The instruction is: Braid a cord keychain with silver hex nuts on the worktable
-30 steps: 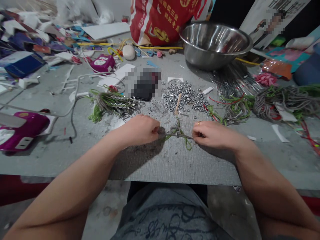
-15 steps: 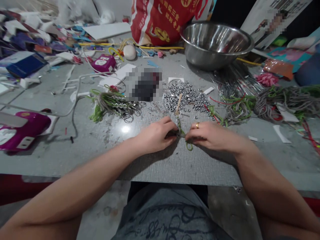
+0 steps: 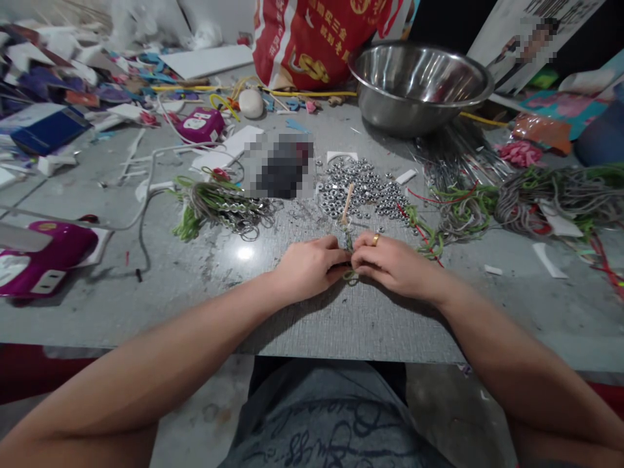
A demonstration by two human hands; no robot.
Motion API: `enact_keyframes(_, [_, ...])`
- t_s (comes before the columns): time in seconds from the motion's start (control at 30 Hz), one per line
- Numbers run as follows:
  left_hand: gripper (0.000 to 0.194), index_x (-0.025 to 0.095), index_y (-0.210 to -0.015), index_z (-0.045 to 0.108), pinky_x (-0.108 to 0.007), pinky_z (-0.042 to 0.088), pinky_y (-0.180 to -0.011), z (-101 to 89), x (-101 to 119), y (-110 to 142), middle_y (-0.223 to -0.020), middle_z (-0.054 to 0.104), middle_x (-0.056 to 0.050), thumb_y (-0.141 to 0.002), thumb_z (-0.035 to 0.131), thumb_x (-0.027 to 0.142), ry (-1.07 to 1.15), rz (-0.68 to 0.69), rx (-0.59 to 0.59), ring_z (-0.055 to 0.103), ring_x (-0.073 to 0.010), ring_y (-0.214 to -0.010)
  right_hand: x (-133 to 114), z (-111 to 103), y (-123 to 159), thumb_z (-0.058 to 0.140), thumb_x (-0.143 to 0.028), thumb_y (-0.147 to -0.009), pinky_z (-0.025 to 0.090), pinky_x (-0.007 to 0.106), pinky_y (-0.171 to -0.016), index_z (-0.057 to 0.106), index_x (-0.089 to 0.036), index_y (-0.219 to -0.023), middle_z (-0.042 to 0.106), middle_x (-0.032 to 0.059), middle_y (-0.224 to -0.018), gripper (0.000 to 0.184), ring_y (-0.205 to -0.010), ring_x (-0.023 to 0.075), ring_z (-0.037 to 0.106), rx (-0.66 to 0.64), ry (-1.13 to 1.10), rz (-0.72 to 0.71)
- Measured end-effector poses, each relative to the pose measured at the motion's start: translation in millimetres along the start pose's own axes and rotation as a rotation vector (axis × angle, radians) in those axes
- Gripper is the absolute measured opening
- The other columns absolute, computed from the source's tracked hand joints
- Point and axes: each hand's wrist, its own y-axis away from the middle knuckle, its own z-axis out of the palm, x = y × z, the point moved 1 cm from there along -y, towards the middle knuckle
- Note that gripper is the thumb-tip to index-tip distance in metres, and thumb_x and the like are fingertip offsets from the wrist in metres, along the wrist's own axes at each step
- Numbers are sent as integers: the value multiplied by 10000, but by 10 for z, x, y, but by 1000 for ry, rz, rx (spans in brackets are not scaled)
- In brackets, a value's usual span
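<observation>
Close together near the table's front, my left hand point(image 3: 316, 265) and my right hand point(image 3: 387, 263) both pinch a green and grey cord point(image 3: 350, 275). A small loop of it shows below my fingertips, and its upper part runs up between the hands toward a thin wooden stick point(image 3: 348, 203). My fingers hide most of the cord. A gold ring is on my right hand. Just beyond lie many loose silver beads point(image 3: 348, 179). To the left rests a bundle of green and grey cords with metal rings point(image 3: 219, 205).
A steel bowl point(image 3: 422, 91) stands at the back right beside a red bag point(image 3: 312, 45). Tangled cords point(image 3: 526, 201) spread on the right. Purple power sockets point(image 3: 49, 257) with white cables sit left. Scraps point(image 3: 53, 71) pile up at the far left.
My right hand has moved left, up against my left hand. The green loop has shifted left with it and now hangs under the fingertips.
</observation>
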Motion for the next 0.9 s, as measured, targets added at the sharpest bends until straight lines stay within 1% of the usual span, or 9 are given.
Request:
enact_keyframes(0.1, [217, 226, -898, 677, -219, 387, -522, 6, -3, -1, -806, 605, -25, -842, 509, 351, -12, 5, 14, 562, -121, -628, 8, 44, -25, 428, -187, -881, 405, 285, -749, 506, -186, -780, 526, 45, -871, 128, -831, 149, 510, 138, -96, -24])
enact_keyframes(0.2, [214, 220, -879, 683, -222, 388, -526, 14, -14, -3, -777, 603, -21, -834, 527, 360, -24, 2, 11, 561, -126, -632, 43, 108, -55, 436, -184, -872, 406, 271, -709, 494, -194, -778, 553, 26, -810, 111, -778, 141, 518, 181, -125, 29])
enact_keyframes(0.33, [196, 221, -880, 682, -205, 376, -529, -5, -24, -5, -714, 598, -8, -834, 531, 337, 10, 9, 17, 566, -120, -644, 93, 162, -71, 456, -193, -856, 390, 264, -663, 527, -194, -790, 587, 14, -758, 97, -708, 137, 524, 181, -72, 161])
enact_keyframes(0.43, [175, 215, -889, 673, -207, 391, -558, -20, -34, -7, -724, 617, -5, -827, 546, 317, 48, -11, 16, 578, -123, -672, 98, 176, -71, 458, -205, -860, 386, 266, -663, 558, -189, -810, 610, 23, -771, 113, -720, 144, 541, 166, -18, 190])
enact_keyframes(0.57, [166, 197, -867, 655, -224, 418, -602, -12, -53, -9, -772, 646, -6, -814, 564, 325, 85, -30, -6, 597, -138, -722, 82, 184, -64, 463, -202, -861, 401, 276, -691, 600, -176, -846, 628, 42, -810, 141, -755, 155, 562, 163, 40, 179])
enact_keyframes(0.73, [162, 190, -864, 642, -231, 428, -622, -7, -60, -7, -795, 656, -4, -821, 560, 323, 111, 1, 1, 605, -136, -731, 72, 171, -38, 453, -211, -866, 422, 283, -718, 646, -159, -882, 637, 66, -845, 201, -788, 165, 578, 154, 77, 151])
enact_keyframes(0.9, [156, 188, -859, 637, -227, 431, -625, -32, -58, -1, -798, 658, -3, -824, 560, 319, 131, 10, 4, 604, -126, -716, 76, 124, -16, 443, -186, -846, 425, 286, -714, 671, -164, -903, 632, 74, -874, 237, -793, 162, 579, 104, 102, 94])
